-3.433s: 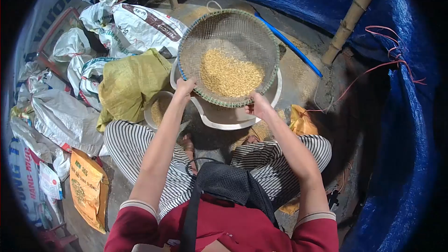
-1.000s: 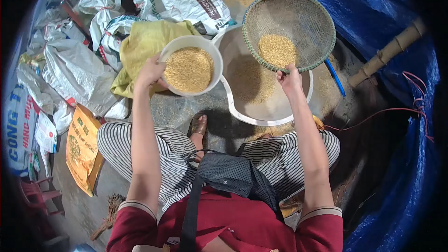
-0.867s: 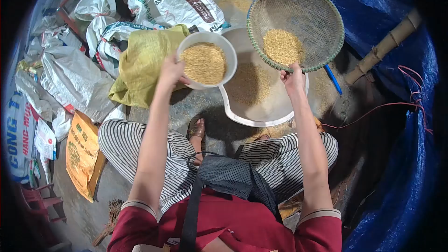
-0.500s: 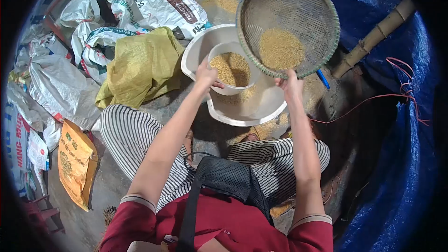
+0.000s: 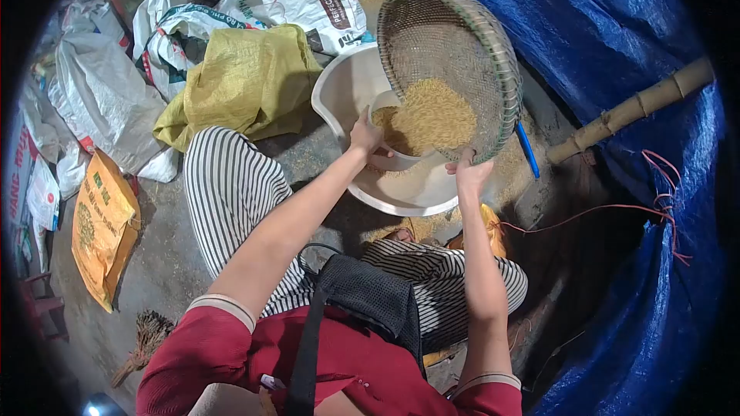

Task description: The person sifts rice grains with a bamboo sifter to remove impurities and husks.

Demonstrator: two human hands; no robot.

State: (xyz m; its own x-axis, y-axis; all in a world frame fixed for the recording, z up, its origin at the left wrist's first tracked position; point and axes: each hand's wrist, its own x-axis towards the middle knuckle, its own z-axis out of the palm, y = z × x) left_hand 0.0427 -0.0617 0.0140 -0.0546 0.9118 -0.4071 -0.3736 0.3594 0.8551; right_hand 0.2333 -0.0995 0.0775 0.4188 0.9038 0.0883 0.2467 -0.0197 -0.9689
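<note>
My left hand (image 5: 368, 133) is closed on the rim of a small white tub (image 5: 408, 162) that has grain in it. In my right hand (image 5: 469, 172) is the lower edge of a round woven bamboo sieve (image 5: 462, 42), tilted steeply toward the tub. Golden grain (image 5: 439, 108) slides down the mesh and over the sieve's edge into the tub, blurred by motion. Both are above a large white basin (image 5: 335, 88). The sieve covers part of the tub's rim and the basin's far right side.
A yellow woven sack (image 5: 247, 81) and several white sacks (image 5: 100, 96) lie at the left, with an orange bag (image 5: 100, 223) nearer. A bamboo pole (image 5: 632, 110), blue tarp (image 5: 617, 38) and pink string (image 5: 586, 212) are at the right. A blue stick-like object (image 5: 528, 150) stands beside the sieve.
The sieve has tipped leftward, with its near-left edge now over the tub. Its grain has slid from the mesh toward the tub. The camera view has shifted slightly.
</note>
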